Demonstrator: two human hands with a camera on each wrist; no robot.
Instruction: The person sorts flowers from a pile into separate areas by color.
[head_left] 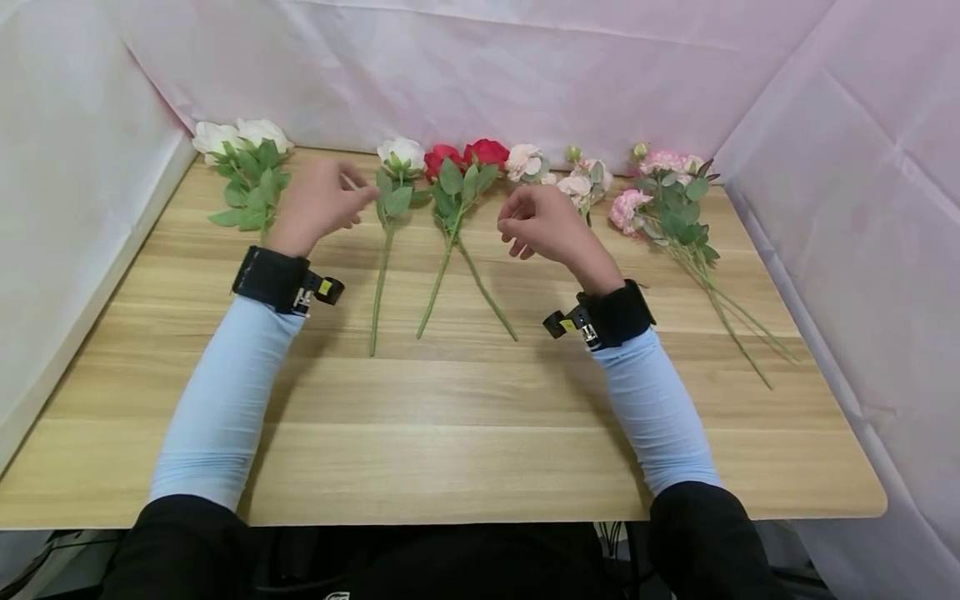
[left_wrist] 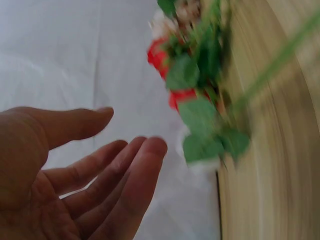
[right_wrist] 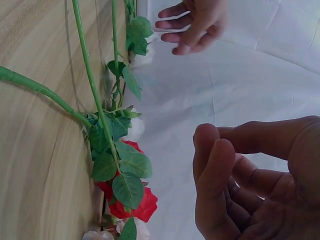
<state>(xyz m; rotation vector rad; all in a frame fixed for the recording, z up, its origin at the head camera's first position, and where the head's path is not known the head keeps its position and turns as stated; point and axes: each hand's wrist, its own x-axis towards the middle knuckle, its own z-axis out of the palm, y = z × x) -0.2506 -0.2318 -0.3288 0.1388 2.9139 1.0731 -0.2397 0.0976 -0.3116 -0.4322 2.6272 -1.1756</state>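
My left hand (head_left: 333, 200) hovers over the wooden table (head_left: 480, 433) with relaxed fingers and holds nothing; its fingertips are just left of the single white rose (head_left: 401, 154). In the left wrist view the left hand (left_wrist: 100, 170) shows an empty palm, with blurred red roses (left_wrist: 172, 75) beyond. My right hand (head_left: 528, 223) hangs loosely curled and empty, right of the two red roses (head_left: 465, 156). The right wrist view shows the right hand (right_wrist: 235, 170) holding nothing, the red roses (right_wrist: 140, 205) on the table and the left hand (right_wrist: 195, 25) farther off.
Artificial flowers lie in a row along the table's back edge: a pair of white roses (head_left: 240, 137) at far left, pale pink blossoms (head_left: 570, 175) and a pink carnation spray (head_left: 663, 192) at right. White cloth walls enclose the back and both sides.
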